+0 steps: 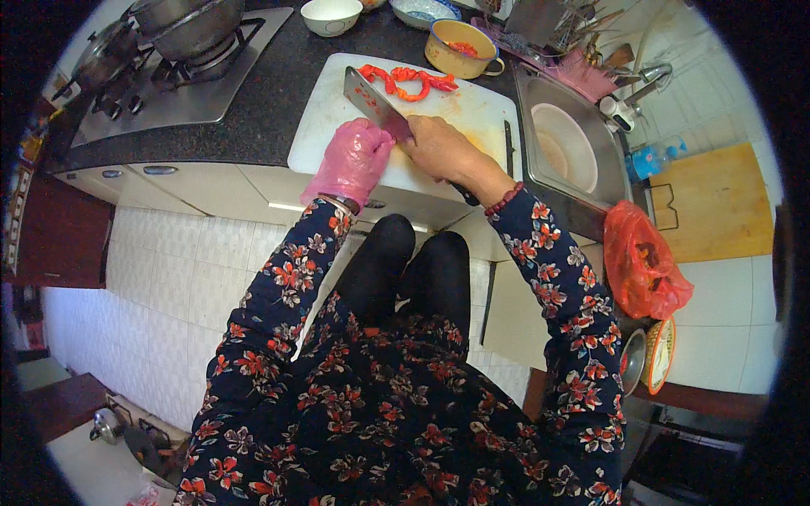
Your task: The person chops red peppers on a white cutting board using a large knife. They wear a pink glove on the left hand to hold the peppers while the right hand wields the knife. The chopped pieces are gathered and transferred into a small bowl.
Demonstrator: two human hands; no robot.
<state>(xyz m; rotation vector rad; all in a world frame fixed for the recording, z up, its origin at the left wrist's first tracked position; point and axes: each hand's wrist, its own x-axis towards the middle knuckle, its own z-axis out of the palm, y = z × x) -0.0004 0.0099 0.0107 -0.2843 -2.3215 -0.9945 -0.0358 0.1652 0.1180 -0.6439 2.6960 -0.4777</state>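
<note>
My right hand (443,148) is bare and grips a cleaver (380,107), whose broad steel blade slants up to the left over a white plastic cutting board (323,120). Red bits cling to the blade. Beside its lower end, my left hand (357,155), in a thin pink plastic glove, is curled on the near left part of the board. Whether its fingers hold something is hidden. Pieces of red pepper (411,85) lie beyond the blade near the board's far edge. An enamel mug (443,57) holding chopped red bits stands at the board's far right corner.
A gas stove (234,88) with dark pots is at the left. Beyond the board are a white bowl (332,19) and a blue-patterned dish (421,16). To the right, a steel sink (535,161) holds a pale basin (585,152); a red plastic bag (639,272) lies nearer me.
</note>
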